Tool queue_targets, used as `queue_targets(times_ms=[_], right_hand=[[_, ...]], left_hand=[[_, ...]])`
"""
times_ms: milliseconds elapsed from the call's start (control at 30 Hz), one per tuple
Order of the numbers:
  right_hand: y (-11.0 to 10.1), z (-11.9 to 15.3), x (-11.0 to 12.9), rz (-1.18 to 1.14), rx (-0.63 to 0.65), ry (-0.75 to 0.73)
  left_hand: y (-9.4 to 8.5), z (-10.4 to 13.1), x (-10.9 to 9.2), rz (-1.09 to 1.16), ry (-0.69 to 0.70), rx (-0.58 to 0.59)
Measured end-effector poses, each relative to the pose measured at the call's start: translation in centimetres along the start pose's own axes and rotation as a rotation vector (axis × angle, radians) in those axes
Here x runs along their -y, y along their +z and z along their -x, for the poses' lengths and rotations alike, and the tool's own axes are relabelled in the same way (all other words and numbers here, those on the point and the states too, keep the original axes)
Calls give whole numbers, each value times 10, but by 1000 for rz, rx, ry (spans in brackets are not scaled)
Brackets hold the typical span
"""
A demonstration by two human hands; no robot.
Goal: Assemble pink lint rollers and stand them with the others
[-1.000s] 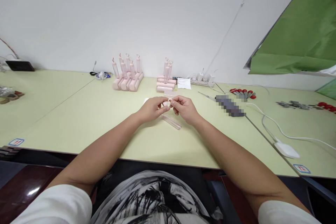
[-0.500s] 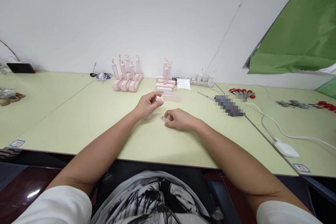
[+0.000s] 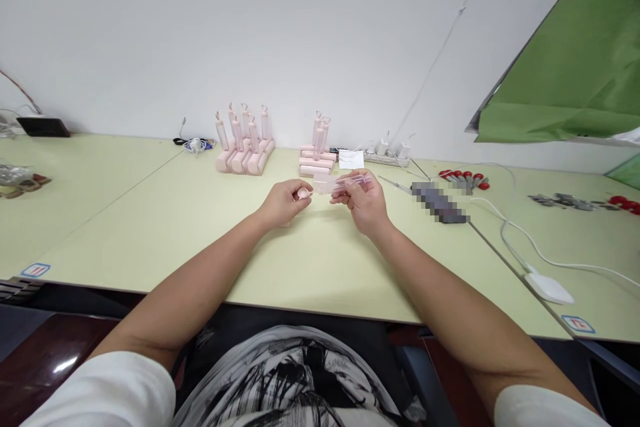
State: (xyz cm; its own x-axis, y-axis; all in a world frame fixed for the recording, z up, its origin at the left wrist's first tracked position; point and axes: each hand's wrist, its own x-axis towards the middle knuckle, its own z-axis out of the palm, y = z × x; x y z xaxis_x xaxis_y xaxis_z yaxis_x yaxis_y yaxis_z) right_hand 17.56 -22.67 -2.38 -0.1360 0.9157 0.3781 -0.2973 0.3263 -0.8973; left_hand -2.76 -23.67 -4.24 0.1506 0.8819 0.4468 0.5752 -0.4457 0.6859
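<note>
My left hand is closed on a small pink cap, its round opening facing me, above the middle of the table. Just to the right, my right hand grips a clear pinkish plastic tube between thumb and fingers, tilted slightly up to the right. A pale translucent pink piece shows between the two hands; I cannot tell whether it is part of the tube or separate. Cap and tube are close but apart.
Pink holders with upright capped tubes stand by the wall, and another pink group is right of them. A white paper, power strip, blurred dark object, red-ended tools and white charger lie rightward.
My right hand has moved up and to the right from near the tabletop and now holds the clear tube beside the cap. My left hand has turned the cap's opening toward me.
</note>
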Motion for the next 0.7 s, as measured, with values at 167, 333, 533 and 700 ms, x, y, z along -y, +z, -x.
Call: queue_targets(times_ms=[167, 333, 533, 700], right_hand=[[8, 11, 2, 47, 97, -8], [11, 14, 2, 120, 114, -43], [2, 5, -4, 115, 112, 15], [-12, -5, -6, 27, 240, 188]], left_hand=[[3, 1, -5, -163, 88, 7], [1, 1, -7, -172, 200, -21], [-2, 2, -3, 61, 57, 132], [-6, 1, 0, 215, 61, 125]])
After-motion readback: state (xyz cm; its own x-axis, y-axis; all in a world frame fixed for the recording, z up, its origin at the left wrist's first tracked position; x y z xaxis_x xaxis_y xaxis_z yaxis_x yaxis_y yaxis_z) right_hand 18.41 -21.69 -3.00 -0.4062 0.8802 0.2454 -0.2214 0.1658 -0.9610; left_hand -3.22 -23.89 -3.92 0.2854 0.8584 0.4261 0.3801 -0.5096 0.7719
